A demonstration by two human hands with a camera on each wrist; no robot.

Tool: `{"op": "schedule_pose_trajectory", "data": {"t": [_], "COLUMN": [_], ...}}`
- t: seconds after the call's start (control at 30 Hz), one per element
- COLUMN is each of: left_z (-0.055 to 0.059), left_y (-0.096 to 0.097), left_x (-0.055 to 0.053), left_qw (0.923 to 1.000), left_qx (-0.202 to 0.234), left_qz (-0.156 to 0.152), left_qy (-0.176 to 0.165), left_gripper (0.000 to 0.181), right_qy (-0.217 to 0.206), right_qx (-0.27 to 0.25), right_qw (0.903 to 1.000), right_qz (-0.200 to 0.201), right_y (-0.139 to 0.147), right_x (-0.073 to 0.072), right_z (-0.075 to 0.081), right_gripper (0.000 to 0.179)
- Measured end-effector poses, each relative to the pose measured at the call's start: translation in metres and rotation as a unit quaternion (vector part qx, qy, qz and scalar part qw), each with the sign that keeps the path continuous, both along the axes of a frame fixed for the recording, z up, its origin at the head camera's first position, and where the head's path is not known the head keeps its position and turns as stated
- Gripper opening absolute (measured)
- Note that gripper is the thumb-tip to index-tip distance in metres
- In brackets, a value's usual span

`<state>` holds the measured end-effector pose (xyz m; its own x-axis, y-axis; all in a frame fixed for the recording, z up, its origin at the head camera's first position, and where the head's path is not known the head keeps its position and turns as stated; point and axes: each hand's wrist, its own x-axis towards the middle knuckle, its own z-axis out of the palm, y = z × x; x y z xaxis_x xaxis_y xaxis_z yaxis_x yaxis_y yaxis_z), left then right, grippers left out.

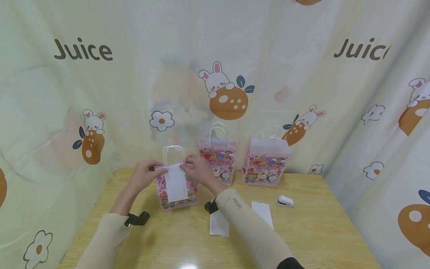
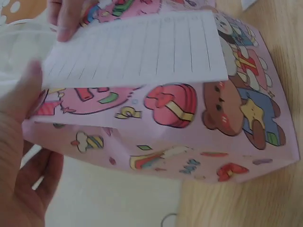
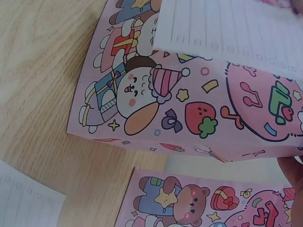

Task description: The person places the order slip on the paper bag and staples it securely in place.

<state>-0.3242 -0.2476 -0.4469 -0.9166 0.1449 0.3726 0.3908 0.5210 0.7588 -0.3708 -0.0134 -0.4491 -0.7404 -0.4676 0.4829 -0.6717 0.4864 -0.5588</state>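
A pink cartoon-printed paper gift bag [image 1: 193, 198] with white rope handles [image 1: 173, 147] stands upright on the table. Against its front, at the top rim, lies a white lined paper slip [image 1: 176, 183] that hangs down over the print. My left hand [image 1: 142, 175] pinches the rim at the slip's left edge, thumb in front and fingers behind. At the slip's right edge my right hand [image 1: 201, 172] pinches the rim the same way. The left wrist view shows the slip's lower end [image 2: 208, 52] standing a little off the bag.
Two similar gift bags [image 1: 228, 164] [image 1: 265, 164] stand behind, near the curtain [image 1: 134, 93]. A white stapler [image 1: 284, 201] lies at the right on the wooden table [image 1: 319, 231]. Two more lined slips [image 1: 219, 226] [image 1: 263, 213] lie flat near my right forearm, which partly covers them.
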Motion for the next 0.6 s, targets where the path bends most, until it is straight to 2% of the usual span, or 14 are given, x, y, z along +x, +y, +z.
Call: {"op": "schedule_pose_trajectory", "data": {"t": [0.17, 0.3, 0.43, 0.5, 0.6], "left_z": [-0.002, -0.006, -0.009, -0.008, -0.007], "left_y": [0.004, 0.005, 0.006, 0.008, 0.012], "left_x": [0.003, 0.005, 0.006, 0.006, 0.007], "left_qw": [1.0, 0.9999, 0.9998, 0.9996, 0.9994], "left_qx": [0.005, 0.003, 0.014, 0.019, 0.027], "left_qz": [0.002, 0.007, 0.007, 0.014, 0.02], "left_qy": [0.001, -0.006, 0.007, 0.012, -0.004], "left_gripper": [0.027, 0.019, 0.015, 0.016, 0.024], "right_qy": [0.022, 0.012, 0.005, 0.0, -0.006], "right_qx": [0.005, 0.025, 0.031, 0.033, 0.041], "right_qw": [0.9997, 0.9992, 0.9984, 0.9982, 0.9981], "right_qz": [0.009, 0.027, 0.046, 0.049, 0.045], "right_y": [0.001, 0.001, 0.003, 0.004, 0.007], "right_x": [0.003, 0.005, 0.005, 0.004, 0.004], "right_z": [-0.003, -0.004, -0.002, 0.0, 0.002], "right_gripper": [0.014, 0.013, 0.014, 0.014, 0.013]}}
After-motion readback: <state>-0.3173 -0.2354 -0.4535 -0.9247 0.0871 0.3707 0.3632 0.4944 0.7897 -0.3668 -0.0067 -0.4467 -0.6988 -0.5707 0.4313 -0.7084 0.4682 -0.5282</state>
